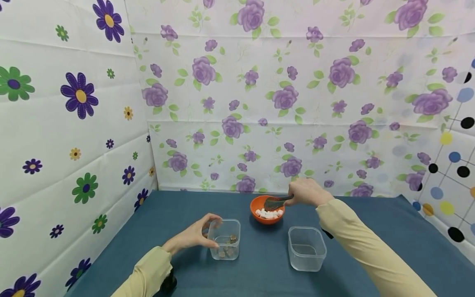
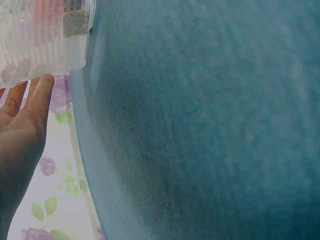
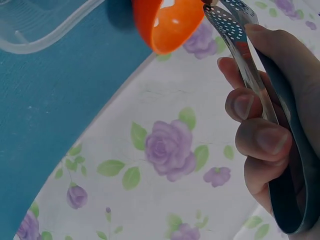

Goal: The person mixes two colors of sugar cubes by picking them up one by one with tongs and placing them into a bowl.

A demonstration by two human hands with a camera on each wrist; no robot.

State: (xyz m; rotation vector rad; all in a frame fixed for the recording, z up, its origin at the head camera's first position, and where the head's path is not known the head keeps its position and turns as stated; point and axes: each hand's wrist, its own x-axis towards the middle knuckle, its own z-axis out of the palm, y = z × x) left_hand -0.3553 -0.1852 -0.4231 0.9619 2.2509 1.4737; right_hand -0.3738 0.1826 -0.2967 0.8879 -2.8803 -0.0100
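My right hand [image 1: 307, 192] grips metal tongs [image 1: 276, 202] over an orange bowl [image 1: 256, 206] holding small white pieces [image 1: 269, 214]. In the right wrist view, the fingers of my right hand [image 3: 265, 115] wrap the tongs [image 3: 280, 105], whose perforated tips hold something small and brownish beside the orange bowl [image 3: 175, 30]. My left hand [image 1: 194, 235] holds the side of a clear container [image 1: 233, 227] with several brownish cubes [image 1: 230, 249] inside. In the left wrist view, fingertips of my left hand [image 2: 25, 115] touch the ribbed clear container [image 2: 55, 55].
A second clear container [image 1: 307, 262] stands on the blue-covered table [image 1: 259, 280], right of the first and in front of the bowl. Floral sheets [image 1: 237, 103] hang behind the table and at its left; a dotted sheet [image 1: 450, 177] hangs at the right.
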